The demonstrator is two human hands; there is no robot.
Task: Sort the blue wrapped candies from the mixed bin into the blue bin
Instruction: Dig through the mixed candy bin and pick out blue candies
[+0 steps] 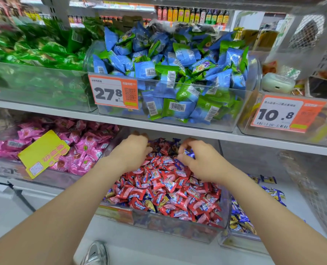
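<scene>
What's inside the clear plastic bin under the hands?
Mostly red wrapped candies, some blue wrapped candies mixed in; right hand pinches one. Lower layers and whatever's under the left hand are covered.

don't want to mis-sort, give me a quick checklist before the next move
1. Grip: right hand pinches a blue wrapped candy: ok.
2. No red candies caught in that pinch: cannot tell.
3. What the left hand holds: cannot tell, its fingertips are buried in the mixed bin.
4. Room in the blue bin on the right: ok, only partly filled.
</scene>
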